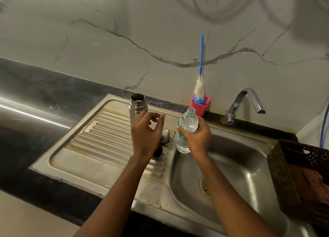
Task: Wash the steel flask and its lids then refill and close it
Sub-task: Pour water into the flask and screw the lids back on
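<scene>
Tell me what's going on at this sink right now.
A person stands at a steel sink. Their right hand grips an uncapped plastic water bottle, held upright by the basin's edge. The left hand hovers beside the steel flask, fingers loosely curled, with nothing visibly in it. The flask stands open on the drainboard. A steel lid and a dark lid lie behind that hand, partly hidden. The tap is dry. Refilling looks about to start.

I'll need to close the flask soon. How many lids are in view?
2, both on the drainboard, partly hidden behind the left hand: a steel cap and, nearer the camera, a black stopper.
</scene>
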